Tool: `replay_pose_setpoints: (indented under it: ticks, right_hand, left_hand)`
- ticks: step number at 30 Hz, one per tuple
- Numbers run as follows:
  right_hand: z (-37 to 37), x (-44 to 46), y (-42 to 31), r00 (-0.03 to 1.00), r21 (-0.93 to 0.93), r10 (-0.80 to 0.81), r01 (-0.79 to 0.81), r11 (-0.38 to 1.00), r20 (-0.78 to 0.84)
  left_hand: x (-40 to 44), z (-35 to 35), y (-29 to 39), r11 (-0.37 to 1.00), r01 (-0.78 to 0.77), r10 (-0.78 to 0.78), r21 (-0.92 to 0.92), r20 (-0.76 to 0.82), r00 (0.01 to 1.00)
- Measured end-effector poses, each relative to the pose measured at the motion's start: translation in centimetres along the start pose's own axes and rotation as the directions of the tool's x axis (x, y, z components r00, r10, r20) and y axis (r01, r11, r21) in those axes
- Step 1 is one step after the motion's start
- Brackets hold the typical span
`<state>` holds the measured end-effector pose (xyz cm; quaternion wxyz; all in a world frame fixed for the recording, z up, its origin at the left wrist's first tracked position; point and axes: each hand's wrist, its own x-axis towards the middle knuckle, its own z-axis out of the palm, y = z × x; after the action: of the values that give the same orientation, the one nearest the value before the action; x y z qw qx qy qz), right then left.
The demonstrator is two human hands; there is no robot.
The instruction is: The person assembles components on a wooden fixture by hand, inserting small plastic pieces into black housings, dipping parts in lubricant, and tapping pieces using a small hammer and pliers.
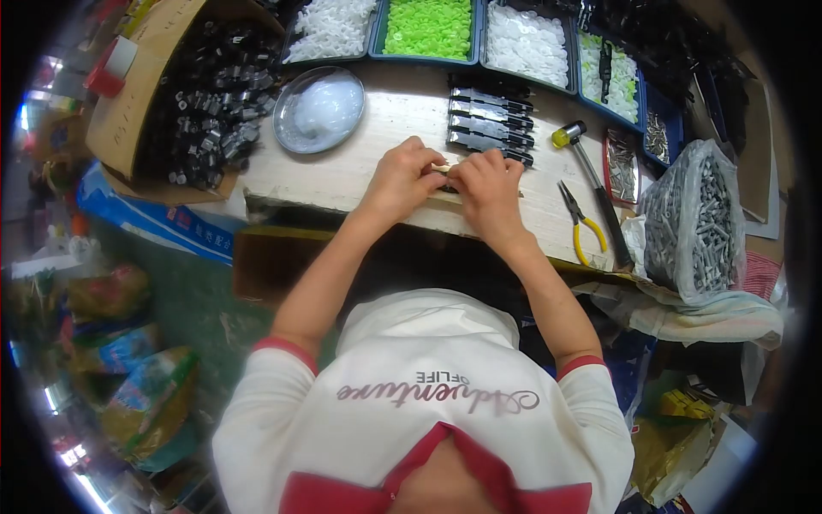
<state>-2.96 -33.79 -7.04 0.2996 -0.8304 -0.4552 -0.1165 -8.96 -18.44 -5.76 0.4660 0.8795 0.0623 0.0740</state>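
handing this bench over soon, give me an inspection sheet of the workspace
Surface: pale worktop; looks scuffed toward the front.
Job's things: small pale part, mostly hidden; black-and-silver assemblies lined up beyond.
Clutter: hammer and pliers at right, shallow dish at left.
Grips: left grip pinches the small pale part; right grip curls close against it, its hold hidden.
Cables: nothing seen.
Surroundings: cardboard box of black pieces at left, bins along the far side, clear bag of metal pieces at right.

One hammer (607, 210), one dish (289, 128)

Blue sheeting (137, 211), pale striped cloth (706, 318)
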Motion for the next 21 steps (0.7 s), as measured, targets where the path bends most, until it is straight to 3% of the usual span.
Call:
replay_pose_setpoints:
  ticks: [1, 3, 7, 13, 15, 17, 21]
  right_hand:
    - [-0.4, 0.1, 0.3, 1.000, 0.109, 0.026, -0.026, 0.994, 0.004]
    - [-1.5, 0.2, 0.9, 0.996, 0.140, 0.089, -0.087, 0.986, -0.009]
    - [-3.8, 0.3, 2.5, 0.975, 0.178, 0.187, -0.165, 0.970, -0.118]
    - [-6.4, -0.8, 4.9, 0.942, 0.235, 0.304, -0.266, 0.935, -0.143]
    - [-6.6, -1.2, 5.6, 0.915, 0.271, 0.368, -0.316, 0.909, -0.168]
    - [-6.6, -1.4, 5.8, 0.912, 0.279, 0.369, -0.312, 0.908, -0.181]
    - [-6.9, -1.6, 6.0, 0.927, 0.178, 0.332, -0.303, 0.936, -0.172]
  left_hand:
    - [0.2, 0.0, 0.2, 1.000, 0.001, -0.001, 0.003, -0.003, 1.000]
    - [0.5, 0.0, 0.6, 0.975, -0.021, 0.009, 0.221, 0.052, 0.999]
    - [1.2, 0.0, 1.3, 0.952, 0.002, -0.032, 0.305, 0.092, 0.995]
    - [3.4, -1.0, 2.9, 0.921, -0.053, -0.044, 0.385, 0.238, 0.970]
    - [6.4, -0.8, 3.4, 0.942, -0.167, 0.120, 0.291, 0.171, 0.978]
    - [10.6, 0.5, 3.6, 0.891, -0.303, 0.315, 0.338, 0.018, 0.949]
    - [18.2, 2.9, 4.9, 0.794, -0.354, 0.417, 0.494, -0.020, 0.909]
